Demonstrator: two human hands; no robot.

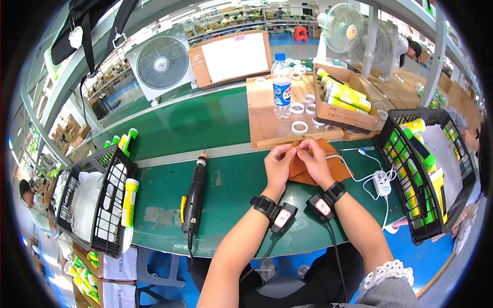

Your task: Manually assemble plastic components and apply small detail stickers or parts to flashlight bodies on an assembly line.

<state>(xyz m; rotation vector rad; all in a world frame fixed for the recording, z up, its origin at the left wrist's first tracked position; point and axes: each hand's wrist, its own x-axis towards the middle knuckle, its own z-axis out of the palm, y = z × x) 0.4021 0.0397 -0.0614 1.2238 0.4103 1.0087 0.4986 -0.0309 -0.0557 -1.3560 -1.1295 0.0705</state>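
My left hand (278, 164) and my right hand (317, 163) meet above the green workbench, right of centre. Thumbs and fingertips of both are pinched close together. Whatever is between them is too small and too covered to make out. An orange-brown sheet of soft material (302, 172) lies under and behind the fingers, spreading out toward the right. Past my right hand, a white cable runs over to a small white power strip (381, 183). Both wrists wear black straps with small boxed devices and cables.
A black electric screwdriver (194, 195) lies left of my hands. Black crates stand at the left (94, 226) and right (389, 154) with yellow-green flashlights. Behind are a water bottle (282, 91), white rings (299, 128) and a carton of flashlights (341, 115).
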